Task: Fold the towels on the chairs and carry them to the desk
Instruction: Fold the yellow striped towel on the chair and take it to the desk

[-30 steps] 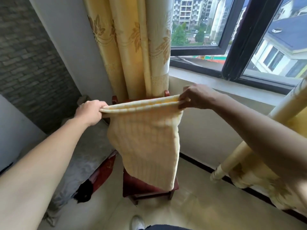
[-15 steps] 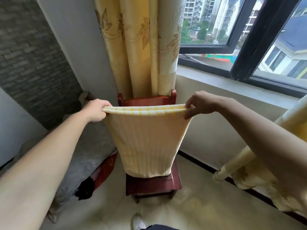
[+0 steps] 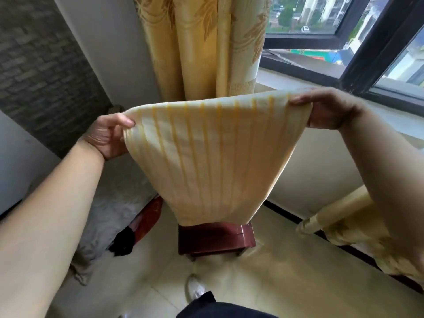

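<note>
Striped towel, apparently doubled once, hangs clear above the red chair at its 6 o'clock. The left hand pinches the top edge at 9 o'clock, the right hand at 3 o'clock. Folding seems half done; the carry to the unseen desk remains.
</note>
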`<state>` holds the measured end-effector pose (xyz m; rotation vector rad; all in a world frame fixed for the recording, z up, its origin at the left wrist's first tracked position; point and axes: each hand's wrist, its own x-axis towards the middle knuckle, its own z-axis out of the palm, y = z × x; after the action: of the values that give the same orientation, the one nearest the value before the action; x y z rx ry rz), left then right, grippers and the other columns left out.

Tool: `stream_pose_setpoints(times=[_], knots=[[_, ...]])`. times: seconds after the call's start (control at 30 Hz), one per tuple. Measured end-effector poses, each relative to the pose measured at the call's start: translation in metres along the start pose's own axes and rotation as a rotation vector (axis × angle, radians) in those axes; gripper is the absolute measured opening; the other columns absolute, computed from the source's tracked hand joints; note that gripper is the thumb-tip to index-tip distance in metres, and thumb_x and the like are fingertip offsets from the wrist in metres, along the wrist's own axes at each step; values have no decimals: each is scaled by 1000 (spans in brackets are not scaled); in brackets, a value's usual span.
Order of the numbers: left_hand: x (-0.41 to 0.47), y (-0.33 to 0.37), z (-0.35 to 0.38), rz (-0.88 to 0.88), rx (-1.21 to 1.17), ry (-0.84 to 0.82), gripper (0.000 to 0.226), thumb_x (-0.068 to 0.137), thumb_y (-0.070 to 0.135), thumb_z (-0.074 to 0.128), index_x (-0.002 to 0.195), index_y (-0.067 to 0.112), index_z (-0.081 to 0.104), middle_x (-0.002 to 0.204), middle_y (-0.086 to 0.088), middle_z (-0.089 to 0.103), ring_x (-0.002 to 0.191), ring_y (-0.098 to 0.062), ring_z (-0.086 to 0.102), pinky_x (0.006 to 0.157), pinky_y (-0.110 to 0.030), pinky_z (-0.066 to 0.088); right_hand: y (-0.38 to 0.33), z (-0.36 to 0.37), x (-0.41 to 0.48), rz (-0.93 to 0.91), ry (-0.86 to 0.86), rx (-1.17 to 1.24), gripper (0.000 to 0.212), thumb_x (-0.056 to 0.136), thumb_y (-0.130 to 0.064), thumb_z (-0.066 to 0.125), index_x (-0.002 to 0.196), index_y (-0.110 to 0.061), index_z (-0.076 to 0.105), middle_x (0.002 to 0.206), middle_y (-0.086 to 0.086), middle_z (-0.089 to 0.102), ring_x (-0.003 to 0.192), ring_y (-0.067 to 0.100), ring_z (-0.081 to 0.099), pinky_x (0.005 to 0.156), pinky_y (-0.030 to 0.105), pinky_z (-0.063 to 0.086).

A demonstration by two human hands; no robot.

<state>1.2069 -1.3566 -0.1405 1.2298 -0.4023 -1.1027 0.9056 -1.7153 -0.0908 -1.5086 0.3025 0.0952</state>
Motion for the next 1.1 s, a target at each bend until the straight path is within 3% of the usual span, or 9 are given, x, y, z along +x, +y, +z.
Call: stream_pose_setpoints(times=[0.07,0.13,0.2,0.27,0.43,0.53,0.8,0.93,1.1], knots=[[14,0,2,87,-146,72,24,66,15,67,90,11,67,65,-2,58,69,-14,50,75,-26,54,3,1,11,-27,61,96,94,55,-39,90,135,-1,57,126,15,63,108,24,66,88,34,58],[33,-1,5,147,-192,148,6,72,13,64,77,17,63,52,6,54,57,-9,52,74,-25,53,10,3,27,-29,144,173,60,70,-34,78,123,-8,68,119,10,69,103,20,69,86,32,58],[53,-7,9,115,-151,209,19,87,7,50,87,12,68,71,-4,70,71,-15,68,81,-32,57,18,4,46,-1,295,198,24,87,-24,61,104,-15,77,103,3,76,91,15,72,82,29,58],[76,-14,5,87,-49,353,18,84,0,51,91,5,68,87,-16,68,79,-25,69,87,-41,55,29,4,68,68,416,108,22,92,-23,61,105,-14,77,101,3,76,88,15,71,89,32,56],[115,-25,9,111,295,576,28,74,-8,55,85,14,70,77,-5,61,79,-22,57,60,-20,42,47,0,103,45,640,-270,19,83,-29,78,98,-17,77,90,-1,70,81,11,60,78,33,49],[122,-9,23,269,348,713,26,78,-4,54,82,19,65,70,7,57,63,-5,51,48,-11,39,43,-3,105,-91,754,-270,15,79,-29,78,90,-20,78,84,0,70,79,12,58,72,31,47],[92,-58,27,486,639,917,21,69,21,43,76,14,62,70,-2,60,68,-20,54,56,-27,38,76,18,65,-141,687,-417,7,78,-17,75,76,-24,74,66,-13,66,65,0,53,61,16,42],[56,-146,22,354,814,883,31,68,21,42,80,6,67,77,-16,66,73,-31,58,62,-35,42,144,30,39,57,590,-540,4,68,-31,73,72,-32,72,66,-17,67,68,2,57,65,20,45],[-3,-256,21,-190,1060,712,19,77,23,44,78,20,63,85,-10,66,84,-33,59,67,-33,46,226,57,-6,314,360,-696,12,78,-22,75,76,-34,72,75,-14,70,73,3,62,65,17,45]])
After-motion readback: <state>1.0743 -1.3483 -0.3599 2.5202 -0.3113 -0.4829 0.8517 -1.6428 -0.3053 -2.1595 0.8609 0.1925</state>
